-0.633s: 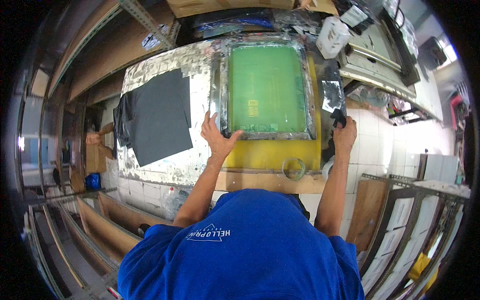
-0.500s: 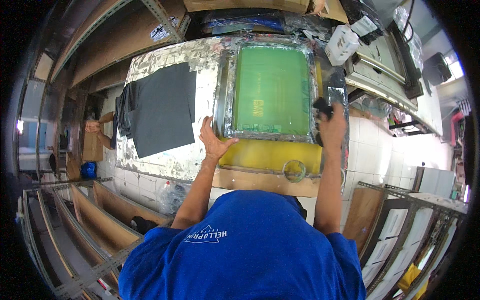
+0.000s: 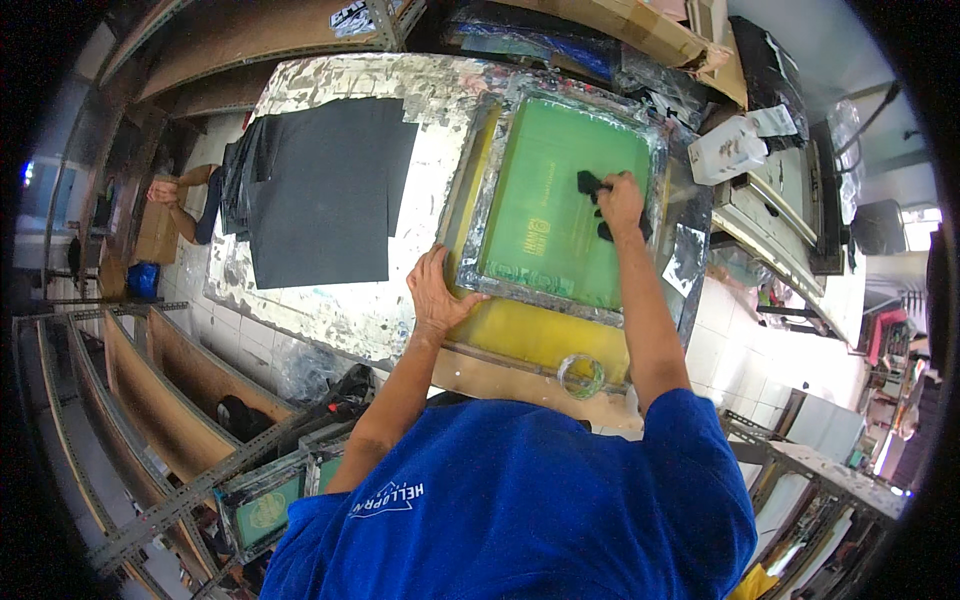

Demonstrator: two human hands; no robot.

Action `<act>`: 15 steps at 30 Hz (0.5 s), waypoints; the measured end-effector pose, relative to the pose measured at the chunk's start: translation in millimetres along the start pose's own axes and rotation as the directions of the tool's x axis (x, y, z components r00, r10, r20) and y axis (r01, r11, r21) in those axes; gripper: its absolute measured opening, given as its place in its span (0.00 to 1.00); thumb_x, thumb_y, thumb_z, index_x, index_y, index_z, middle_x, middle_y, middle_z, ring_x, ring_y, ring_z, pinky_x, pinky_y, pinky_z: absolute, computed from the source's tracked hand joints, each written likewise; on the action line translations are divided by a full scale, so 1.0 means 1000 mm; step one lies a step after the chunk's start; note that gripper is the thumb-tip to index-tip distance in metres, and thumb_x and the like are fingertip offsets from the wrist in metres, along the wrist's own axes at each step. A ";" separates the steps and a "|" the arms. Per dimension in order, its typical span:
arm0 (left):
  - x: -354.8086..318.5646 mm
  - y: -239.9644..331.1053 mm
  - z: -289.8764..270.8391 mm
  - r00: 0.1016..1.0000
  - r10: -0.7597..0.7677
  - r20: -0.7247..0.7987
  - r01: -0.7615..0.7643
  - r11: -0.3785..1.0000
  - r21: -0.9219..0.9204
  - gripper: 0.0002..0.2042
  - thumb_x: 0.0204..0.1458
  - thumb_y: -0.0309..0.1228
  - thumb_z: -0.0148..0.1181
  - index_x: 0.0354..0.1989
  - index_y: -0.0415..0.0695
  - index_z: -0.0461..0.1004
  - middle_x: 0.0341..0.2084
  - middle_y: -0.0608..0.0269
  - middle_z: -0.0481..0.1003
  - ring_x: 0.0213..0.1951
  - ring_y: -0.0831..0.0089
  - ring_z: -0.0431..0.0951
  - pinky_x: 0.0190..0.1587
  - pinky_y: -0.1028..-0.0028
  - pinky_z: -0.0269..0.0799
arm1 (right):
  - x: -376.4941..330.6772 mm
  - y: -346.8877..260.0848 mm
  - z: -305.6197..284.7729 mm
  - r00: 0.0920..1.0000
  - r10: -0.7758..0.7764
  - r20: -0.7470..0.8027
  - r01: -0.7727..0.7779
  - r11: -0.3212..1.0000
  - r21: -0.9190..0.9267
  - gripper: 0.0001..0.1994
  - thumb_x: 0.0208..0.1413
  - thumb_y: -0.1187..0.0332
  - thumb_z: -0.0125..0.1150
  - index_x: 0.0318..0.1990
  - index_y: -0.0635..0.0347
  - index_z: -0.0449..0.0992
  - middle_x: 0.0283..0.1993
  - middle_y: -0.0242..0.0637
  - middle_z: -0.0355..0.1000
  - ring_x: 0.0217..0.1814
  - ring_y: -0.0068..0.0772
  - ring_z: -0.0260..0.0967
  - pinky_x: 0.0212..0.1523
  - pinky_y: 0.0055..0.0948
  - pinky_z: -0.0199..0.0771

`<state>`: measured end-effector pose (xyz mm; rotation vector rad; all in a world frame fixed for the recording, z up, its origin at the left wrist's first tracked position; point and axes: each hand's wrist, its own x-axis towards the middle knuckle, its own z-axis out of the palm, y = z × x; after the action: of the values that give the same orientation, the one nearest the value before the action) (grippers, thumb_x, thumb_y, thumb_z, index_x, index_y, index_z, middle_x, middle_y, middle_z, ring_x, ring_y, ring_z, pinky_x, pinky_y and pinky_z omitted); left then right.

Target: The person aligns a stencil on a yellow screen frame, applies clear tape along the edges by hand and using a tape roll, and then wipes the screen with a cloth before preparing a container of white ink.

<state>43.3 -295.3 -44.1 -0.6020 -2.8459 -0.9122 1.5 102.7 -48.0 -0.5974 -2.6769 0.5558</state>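
A silk-screen frame [image 3: 545,292] with green mesh [image 3: 560,140] and a small yellowish design lies on a table. My right hand [image 3: 622,207] is closed around a bunched black cloth [image 3: 592,184] over the right half of the mesh. Part of the cloth shows below the fingers. At the frame's lower left corner rests my left hand [image 3: 436,290], thumb and fingers apart, with nothing in it. A yellow screen [image 3: 530,340] shows beneath the frame's near edge. On its near border lies a roll of clear tape [image 3: 581,376].
Black sheets [image 3: 330,190] are stacked on the paint-marked white table [image 3: 430,85] at left. A white plastic container [image 3: 725,150] stands at the far right. Another person's hands [image 3: 165,190] show beyond the table's left edge. Wooden shelves [image 3: 160,380] stand at lower left.
My right hand has moved with the black cloth from beside the frame's right edge leftward onto the green mesh. My left hand stays at the frame's corner. The whole view has tilted.
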 end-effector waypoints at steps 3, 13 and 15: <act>0.003 0.001 0.003 1.000 0.005 0.000 -0.005 1.000 -0.022 0.56 0.28 0.68 0.71 0.64 0.41 0.62 0.62 0.50 0.65 0.64 0.52 0.62 0.65 0.51 0.53 | 0.046 0.015 0.005 1.000 -0.005 -0.010 0.005 0.999 -0.036 0.11 0.42 0.70 0.68 0.35 0.61 0.82 0.43 0.53 0.74 0.45 0.58 0.73 0.47 0.47 0.75; 0.004 0.000 -0.001 0.999 -0.026 0.037 0.026 1.000 -0.001 0.56 0.27 0.62 0.75 0.65 0.41 0.61 0.62 0.51 0.65 0.65 0.53 0.61 0.65 0.53 0.52 | -0.030 -0.014 -0.015 0.985 -0.068 0.161 0.063 0.997 0.036 0.08 0.39 0.72 0.69 0.31 0.59 0.82 0.37 0.49 0.74 0.42 0.56 0.73 0.43 0.48 0.75; 0.003 -0.001 -0.003 0.998 -0.046 0.048 0.046 0.999 0.011 0.56 0.27 0.61 0.76 0.65 0.41 0.61 0.62 0.51 0.65 0.65 0.53 0.61 0.66 0.53 0.52 | -0.072 -0.027 -0.024 0.977 -0.054 0.207 0.047 0.998 0.039 0.07 0.39 0.74 0.68 0.30 0.60 0.82 0.38 0.49 0.73 0.43 0.56 0.73 0.44 0.49 0.75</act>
<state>39.9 -296.7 -42.0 -0.5674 -2.9162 -0.9027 63.4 53.8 -31.8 -0.4842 -2.8622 0.6822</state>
